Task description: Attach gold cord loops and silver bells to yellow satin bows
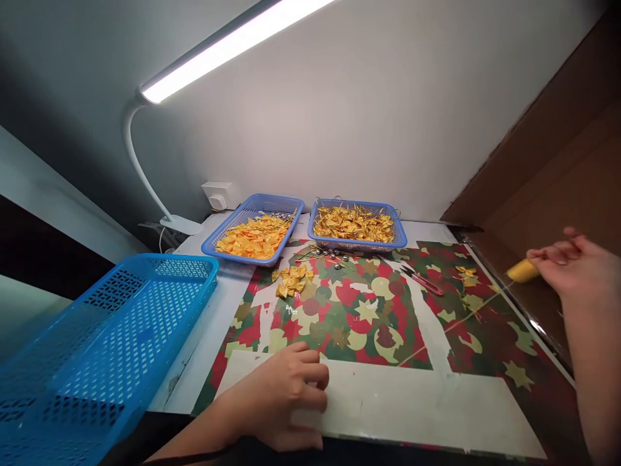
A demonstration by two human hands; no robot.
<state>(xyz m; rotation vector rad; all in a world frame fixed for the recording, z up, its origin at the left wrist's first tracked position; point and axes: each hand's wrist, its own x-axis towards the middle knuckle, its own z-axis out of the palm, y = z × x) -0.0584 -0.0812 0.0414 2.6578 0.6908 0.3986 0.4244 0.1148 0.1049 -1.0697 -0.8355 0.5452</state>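
My right hand (567, 262), at the far right, has its fingers closed on a yellow thread spool (524, 270), held above the table's right edge. A thin gold thread (470, 315) stretches straight from the spool down and left toward my left hand (294, 395). That hand is at the table's front edge with its fingers curled. The thread's last stretch fades against the pale strip, and the left fingertips are partly blurred. Several yellow ribbon bows (294, 280) lie together beyond my left hand. Small silver bells (338, 257) and gold cords are scattered behind them.
One blue basket (233, 223) holds yellow petal-like pieces; another basket (356, 244) is heaped with gold bows. Red thread snips (427, 282) lie right of centre. A large blue crate (160, 330) stands left, below a lit lamp (233, 48). A brown panel (548, 162) borders the right.
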